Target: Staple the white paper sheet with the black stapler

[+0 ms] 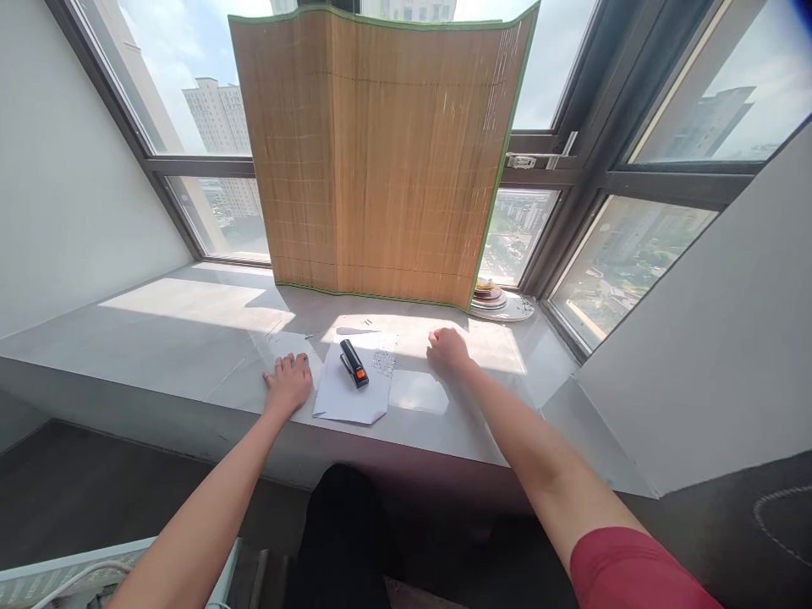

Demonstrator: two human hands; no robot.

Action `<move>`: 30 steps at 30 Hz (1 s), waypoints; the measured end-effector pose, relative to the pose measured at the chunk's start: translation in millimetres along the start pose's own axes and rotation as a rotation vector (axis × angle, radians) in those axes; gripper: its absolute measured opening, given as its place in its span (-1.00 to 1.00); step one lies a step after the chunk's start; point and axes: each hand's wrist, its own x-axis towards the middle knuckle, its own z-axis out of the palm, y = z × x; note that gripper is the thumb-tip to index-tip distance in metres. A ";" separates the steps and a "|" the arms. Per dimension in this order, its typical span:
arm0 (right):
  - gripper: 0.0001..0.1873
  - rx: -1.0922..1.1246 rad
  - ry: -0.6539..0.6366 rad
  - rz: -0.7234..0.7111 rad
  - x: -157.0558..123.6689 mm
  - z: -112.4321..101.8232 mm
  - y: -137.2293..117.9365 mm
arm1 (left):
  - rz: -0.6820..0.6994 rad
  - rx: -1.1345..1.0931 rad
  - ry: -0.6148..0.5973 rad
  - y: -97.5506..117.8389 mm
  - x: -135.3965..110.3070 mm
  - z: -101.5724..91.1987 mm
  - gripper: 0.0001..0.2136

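A black stapler (353, 364) with an orange patch lies aslant on white paper sheets (346, 406) at the middle of the window sill. Left of the sheets, my left hand (289, 385) rests palm down on the sill with its fingers spread, close to another pale sheet (285, 343). My right hand (447, 348) is closed in a fist on the sunlit sill, to the right of the papers. Its inner side faces away, so anything inside is hidden. Small dark bits (368, 321), perhaps staples, lie beyond the sheets.
A bamboo mat (393, 169) with green edging stands against the window behind the sill (190, 338). Stacked plates (501, 303) sit at its right foot. A white plastic basket (76, 562) is on the floor at lower left. Walls close both sides.
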 end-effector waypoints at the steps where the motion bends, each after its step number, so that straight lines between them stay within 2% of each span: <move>1: -0.63 -0.025 -0.058 0.004 -17.4 -21.0 31.8 | 0.005 -0.002 0.008 -0.7 0.8 0.9 -0.47; 3: -0.67 -0.069 -0.130 0.000 -55.5 -60.8 89.9 | 0.009 -0.008 0.010 -3.0 3.1 3.4 -0.47; 5: -0.67 -0.112 -0.148 0.015 -92.5 -92.2 135.3 | 0.005 -0.017 -0.002 -5.8 6.0 6.0 -0.47; 7: -0.69 -0.203 -0.172 0.006 -123.3 -111.3 164.9 | 0.002 -0.027 -0.015 -8.2 8.6 7.7 -0.47; 9: -0.70 -0.324 -0.177 0.043 -145.9 -119.3 179.4 | -0.003 -0.035 -0.020 -9.1 10.2 8.1 -0.48; 12: -0.66 -0.451 -0.148 0.233 -164.7 -119.6 180.5 | -0.018 -0.037 -0.015 -7.6 10.7 6.3 -0.49; 15: -0.59 -0.494 -0.112 0.442 -170.0 -118.1 172.3 | -0.023 -0.034 -0.008 -4.5 10.3 3.8 -0.51; 17: -0.57 -0.497 -0.101 0.517 -169.4 -118.9 168.0 | -0.021 -0.035 -0.004 -3.2 10.0 3.0 -0.50; 30: -0.56 -0.471 -0.116 0.555 -162.8 -120.7 167.2 | -0.013 -0.044 -0.030 -6.3 15.2 6.1 -0.45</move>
